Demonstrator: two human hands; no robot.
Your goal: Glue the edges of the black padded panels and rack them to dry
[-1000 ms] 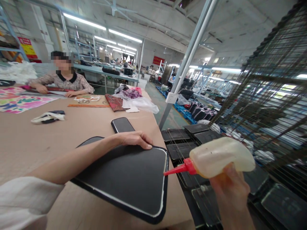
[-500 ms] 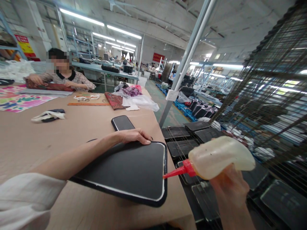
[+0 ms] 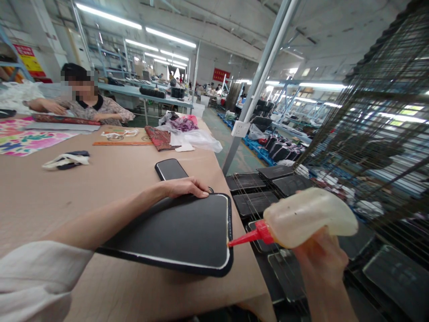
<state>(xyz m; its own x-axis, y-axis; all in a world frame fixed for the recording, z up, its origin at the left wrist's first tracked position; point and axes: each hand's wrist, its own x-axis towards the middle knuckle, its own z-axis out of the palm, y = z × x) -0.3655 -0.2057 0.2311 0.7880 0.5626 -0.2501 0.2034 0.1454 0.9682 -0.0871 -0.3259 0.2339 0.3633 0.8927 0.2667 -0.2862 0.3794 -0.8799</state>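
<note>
A black rounded panel (image 3: 174, 232) with a pale line along its border is tilted over the table's edge. My left hand (image 3: 187, 187) grips its far edge, thumb on top; the fingers beneath are hidden. In my right hand (image 3: 323, 252) is a translucent squeeze bottle (image 3: 308, 217) of yellowish liquid, lying on its side. Its red nozzle points left, and the tip touches or nearly touches the pale line on the panel's right edge. Behind my left hand lies another black panel (image 3: 171, 170), partly covered by that hand.
The brown-topped table (image 3: 110, 179) bears a cloth scrap (image 3: 67, 160), an orange ruler (image 3: 122, 143) and a plastic bag (image 3: 203, 142). A co-worker (image 3: 100, 107) sits across it. To the right are a metal post (image 3: 241, 116), wire racks (image 3: 378, 107) and several black panels (image 3: 256, 203).
The panel's near edge has risen slightly in view. The nozzle tip stays at the panel's right edge. The co-worker's hand has shifted over the red patterned cloth.
</note>
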